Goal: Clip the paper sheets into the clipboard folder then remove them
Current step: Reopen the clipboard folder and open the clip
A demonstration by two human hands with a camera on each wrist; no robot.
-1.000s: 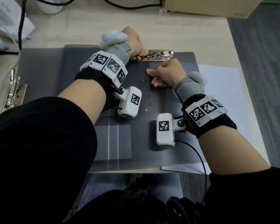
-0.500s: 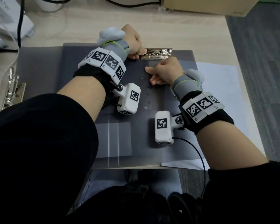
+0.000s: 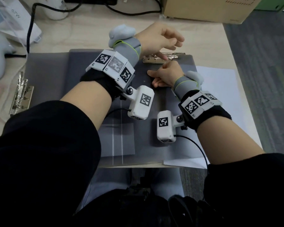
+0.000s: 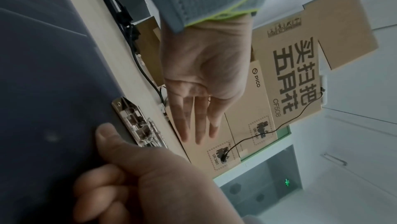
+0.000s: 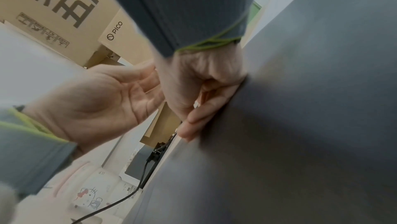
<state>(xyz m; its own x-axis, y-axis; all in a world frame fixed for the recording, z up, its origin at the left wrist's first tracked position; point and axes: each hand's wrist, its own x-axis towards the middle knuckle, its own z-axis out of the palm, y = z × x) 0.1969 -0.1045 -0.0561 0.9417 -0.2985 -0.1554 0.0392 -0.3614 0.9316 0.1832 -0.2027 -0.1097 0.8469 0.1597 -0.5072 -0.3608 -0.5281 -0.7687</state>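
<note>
A dark grey clipboard folder [image 3: 46, 76] lies open on the desk, with a silver metal clip [image 3: 164, 57] at the top of its right panel. A grey sheet [image 3: 170, 145] covers that panel up to the clip. My left hand [image 3: 169, 40] hovers above the clip with fingers straight and relaxed, holding nothing; its bare palm [image 4: 199, 74] shows in the left wrist view. My right hand [image 3: 162, 76] rests just below the clip with fingers curled, thumb [image 4: 107, 136] flat on the sheet beside the clip [image 4: 137, 125]. Its knuckles [image 5: 201, 101] press the sheet.
A white paper sheet [image 3: 220, 95] sticks out from under the folder on the right. A second metal clip [image 3: 20, 94] lies at the left edge. Cardboard boxes [image 3: 203, 9], black cables [image 3: 29, 30] and a white device [image 3: 10, 17] stand along the back of the desk.
My left hand has let go of the clip's left end, risen above it and spread its fingers. My right hand has stayed curled on the sheet below the clip.
</note>
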